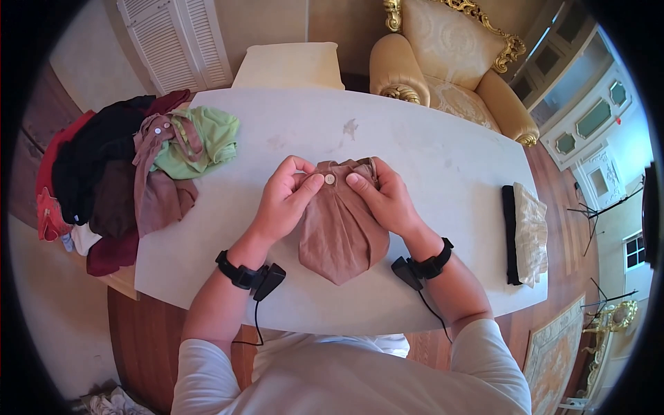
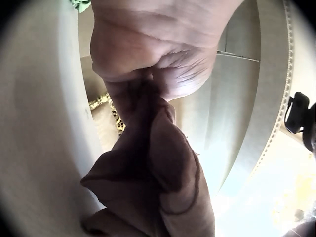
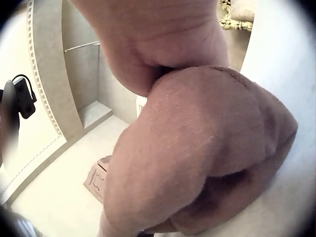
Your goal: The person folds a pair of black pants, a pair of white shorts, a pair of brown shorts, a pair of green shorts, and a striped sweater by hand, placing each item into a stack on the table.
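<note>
Surface (image 1: 443, 207): pale, with bowed edges; darker marks (image 1: 351, 128) noted toward the far side. At left, a mixed heap of garments (image 1: 107, 162) extends past the edge, its green garment (image 1: 211, 142) lying inboard. Near the right edge, a folded black cloth (image 1: 510, 235) and a shiny cream cloth (image 1: 530, 238) lie side by side, in contact.
</note>
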Available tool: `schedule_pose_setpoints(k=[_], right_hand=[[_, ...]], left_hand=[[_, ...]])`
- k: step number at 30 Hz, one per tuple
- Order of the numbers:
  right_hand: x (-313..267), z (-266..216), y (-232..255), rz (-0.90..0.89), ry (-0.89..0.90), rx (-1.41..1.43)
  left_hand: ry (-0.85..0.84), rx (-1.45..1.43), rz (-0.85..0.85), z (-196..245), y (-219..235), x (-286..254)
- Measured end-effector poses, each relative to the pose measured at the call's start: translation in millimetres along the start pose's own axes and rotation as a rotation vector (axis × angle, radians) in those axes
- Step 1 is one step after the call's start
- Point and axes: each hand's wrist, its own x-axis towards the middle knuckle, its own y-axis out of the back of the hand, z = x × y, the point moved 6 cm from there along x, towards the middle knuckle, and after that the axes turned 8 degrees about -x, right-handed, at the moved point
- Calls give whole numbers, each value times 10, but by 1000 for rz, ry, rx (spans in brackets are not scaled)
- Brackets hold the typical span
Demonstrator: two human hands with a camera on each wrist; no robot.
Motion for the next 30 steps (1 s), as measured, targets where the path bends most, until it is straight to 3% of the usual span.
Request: schedule_pose_setpoints(k=[2, 5, 8, 11, 18, 24, 27, 30], right_hand=[[2, 31, -1, -9, -1, -21], [-22, -84, 3, -42, 49, -11], [-58, -115, -9, -178, 15, -191], [-108, -188, -110, -225, 92, -190], [-101, -132, -82, -246, -16, -213], [-125, -202, -138, -322, 84, -321], [-110, -176, -71, -290, -65, -188], [-99, -94, -9, -477, -135, -110]], left_hand=[[29, -54, 1, 5, -31, -6], [233, -50, -55, 78, -60, -60], [349, -59, -235, -106, 3, -71], [530, 72, -410, 5, -150, -174], [604, 21, -424, -63, -127, -223], [605, -70, -453, -154, -155, -238], [590, -20, -382, -167, -83, -198], [569, -200, -305, -125, -44, -141]])
